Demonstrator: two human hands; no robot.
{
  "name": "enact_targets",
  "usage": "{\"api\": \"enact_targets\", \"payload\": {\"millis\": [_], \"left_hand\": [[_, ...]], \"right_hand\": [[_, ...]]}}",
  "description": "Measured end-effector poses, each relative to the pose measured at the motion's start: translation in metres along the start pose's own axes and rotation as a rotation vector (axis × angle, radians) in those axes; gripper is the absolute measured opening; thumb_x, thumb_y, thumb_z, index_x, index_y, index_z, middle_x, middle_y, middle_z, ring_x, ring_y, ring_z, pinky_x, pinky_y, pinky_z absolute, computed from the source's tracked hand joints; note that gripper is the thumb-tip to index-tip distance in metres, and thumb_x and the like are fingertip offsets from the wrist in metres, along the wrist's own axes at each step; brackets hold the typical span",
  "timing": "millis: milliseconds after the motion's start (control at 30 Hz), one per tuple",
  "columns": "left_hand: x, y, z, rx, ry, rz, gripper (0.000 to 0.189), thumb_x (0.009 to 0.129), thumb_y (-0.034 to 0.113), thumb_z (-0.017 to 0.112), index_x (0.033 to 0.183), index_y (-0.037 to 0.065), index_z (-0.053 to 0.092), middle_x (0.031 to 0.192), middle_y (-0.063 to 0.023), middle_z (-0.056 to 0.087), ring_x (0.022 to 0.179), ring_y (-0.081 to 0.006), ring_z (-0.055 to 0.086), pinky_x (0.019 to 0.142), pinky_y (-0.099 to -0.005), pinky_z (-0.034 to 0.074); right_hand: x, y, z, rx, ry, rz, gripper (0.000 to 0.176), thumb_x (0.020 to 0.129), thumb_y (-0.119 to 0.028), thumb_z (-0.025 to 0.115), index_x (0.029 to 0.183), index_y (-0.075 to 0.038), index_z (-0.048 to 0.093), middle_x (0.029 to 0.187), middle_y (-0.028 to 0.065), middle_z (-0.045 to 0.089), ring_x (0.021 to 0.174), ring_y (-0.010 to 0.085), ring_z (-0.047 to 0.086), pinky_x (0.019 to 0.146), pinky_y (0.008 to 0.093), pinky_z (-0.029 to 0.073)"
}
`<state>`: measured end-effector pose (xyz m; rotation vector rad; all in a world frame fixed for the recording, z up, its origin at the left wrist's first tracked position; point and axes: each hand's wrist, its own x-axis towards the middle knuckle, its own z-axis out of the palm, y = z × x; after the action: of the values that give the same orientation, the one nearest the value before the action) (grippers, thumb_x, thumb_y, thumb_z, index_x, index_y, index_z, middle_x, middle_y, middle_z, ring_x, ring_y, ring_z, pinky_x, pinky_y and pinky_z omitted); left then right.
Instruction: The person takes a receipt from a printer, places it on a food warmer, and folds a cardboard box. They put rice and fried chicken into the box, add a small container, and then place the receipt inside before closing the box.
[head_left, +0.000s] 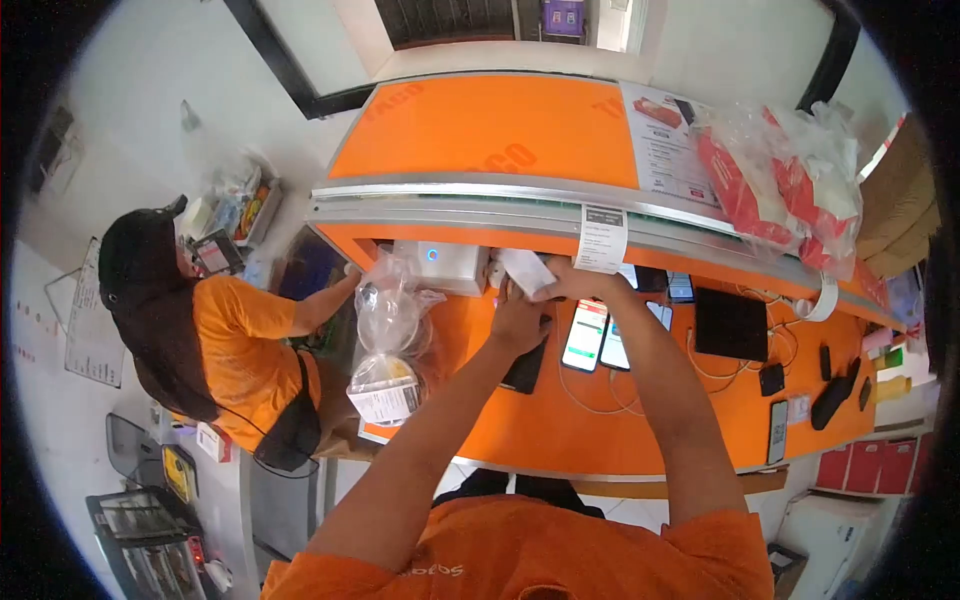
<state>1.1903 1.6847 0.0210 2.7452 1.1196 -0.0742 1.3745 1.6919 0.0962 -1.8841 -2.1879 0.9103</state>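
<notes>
Beneath the counter's raised shelf, a white paper slip [527, 274] is held between my two hands. My left hand [519, 320] closes at its lower left edge, the fingertips partly hidden. From the right, my right hand [582, 282] grips the slip's side with bent fingers. A dark flat object [525, 371] lies on the orange counter just below my left wrist. Close to my right forearm are a lit phone [585, 336] and a second lit phone [617, 345]. Left of the slip stands a white box with a blue light [445, 266].
A clear bag with tubs [388, 335] stands at left, near a co-worker in an orange shirt [245, 320]. A printed receipt [602, 238] hangs from the shelf edge. Bagged red-and-white packs [785, 180] sit above. Cables surround a black tablet [731, 324].
</notes>
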Motion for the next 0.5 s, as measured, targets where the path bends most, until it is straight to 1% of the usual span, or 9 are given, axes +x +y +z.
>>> {"api": "enact_targets", "payload": {"millis": [100,133,167,200,267,300,367,433,500], "left_hand": [[0.0,-0.01,0.014,0.014,0.05,0.053,0.074,0.088,0.046,0.061,0.148,0.008,0.041,0.156,-0.0163,0.034,0.149,-0.0346,0.021,0.121,-0.0584,0.006],[0.001,-0.013,0.018,0.035,0.106,0.068,0.074,0.088,0.046,0.061,0.148,0.008,0.041,0.155,-0.017,0.035,0.149,-0.035,0.021,0.121,-0.0588,0.006],[-0.004,-0.006,0.002,-0.011,0.125,0.064,0.071,0.088,0.039,0.061,0.148,0.008,0.041,0.154,-0.0172,0.037,0.144,-0.0361,0.03,0.12,-0.0544,0.017],[-0.004,-0.005,-0.001,-0.024,0.135,0.07,0.071,0.088,0.039,0.061,0.148,0.008,0.041,0.154,-0.0172,0.037,0.144,-0.0361,0.03,0.12,-0.0544,0.017],[-0.022,0.0,-0.012,-0.68,-0.25,0.3,0.064,0.088,0.03,0.062,0.146,0.01,0.044,0.135,-0.0137,0.053,0.127,-0.0298,0.049,0.109,-0.044,0.035],[-0.034,0.006,-0.023,-0.937,-0.484,0.296,0.06,0.089,0.028,0.061,0.144,0.011,0.046,0.127,-0.0123,0.059,0.118,-0.027,0.057,0.103,-0.0387,0.043],[-0.081,0.035,-0.048,-1.063,-0.784,0.152,0.056,0.091,0.027,0.059,0.143,0.011,0.047,0.122,-0.0117,0.061,0.111,-0.0247,0.061,0.097,-0.0334,0.048],[-0.106,0.061,-0.048,-1.941,-0.429,0.005,0.046,0.1,0.033,0.051,0.138,0.008,0.046,0.113,-0.0115,0.062,0.104,-0.0235,0.063,0.094,-0.0343,0.05],[-0.121,0.065,-0.05,-2.0,-0.313,-0.152,0.047,0.103,0.036,0.048,0.139,0.007,0.048,0.117,-0.0107,0.063,0.109,-0.0214,0.062,0.098,-0.034,0.048]], "right_hand": [[-0.038,0.032,-0.005,0.211,-0.244,-0.029,0.061,0.086,-0.044,0.074,0.127,-0.001,0.06,0.111,0.0136,0.07,0.106,0.0235,0.065,0.09,0.0361,0.051],[-0.054,0.033,-0.001,0.242,-0.296,-0.08,0.045,0.094,-0.032,0.068,0.123,0.001,0.06,0.101,0.0105,0.072,0.101,0.0198,0.067,0.087,0.0337,0.052],[-0.074,0.028,0.013,0.481,-0.21,-0.035,0.036,0.096,-0.028,0.066,0.118,0.001,0.062,0.099,0.0093,0.072,0.097,0.0183,0.067,0.085,0.0332,0.053],[-0.094,0.024,0.026,0.716,-0.116,0.013,0.028,0.098,-0.023,0.064,0.113,0.001,0.064,0.097,0.0081,0.071,0.094,0.0169,0.068,0.083,0.0328,0.054],[-0.128,-0.003,0.041,1.066,0.077,0.164,0.021,0.1,-0.02,0.06,0.107,-0.001,0.065,0.096,0.0065,0.071,0.088,0.0145,0.068,0.079,0.0321,0.055],[-0.136,0.007,0.059,0.98,0.057,0.078,0.022,0.1,-0.021,0.06,0.108,-0.001,0.065,0.094,0.0056,0.07,0.085,0.0147,0.068,0.076,0.0323,0.055],[-0.17,-0.027,0.071,0.973,0.039,0.169,0.028,0.1,-0.026,0.061,0.109,0.0,0.066,0.091,0.0046,0.069,0.081,0.0147,0.066,0.074,0.0311,0.054],[-0.191,-0.054,0.08,0.975,0.011,0.186,0.034,0.099,-0.031,0.061,0.11,0.001,0.066,0.09,0.0053,0.069,0.079,0.0155,0.066,0.073,0.0308,0.054],[-0.203,-0.079,0.092,0.906,0.208,0.091,0.034,0.1,-0.032,0.059,0.107,-0.001,0.067,0.084,0.0033,0.069,0.074,0.015,0.065,0.068,0.0327,0.053]]}}
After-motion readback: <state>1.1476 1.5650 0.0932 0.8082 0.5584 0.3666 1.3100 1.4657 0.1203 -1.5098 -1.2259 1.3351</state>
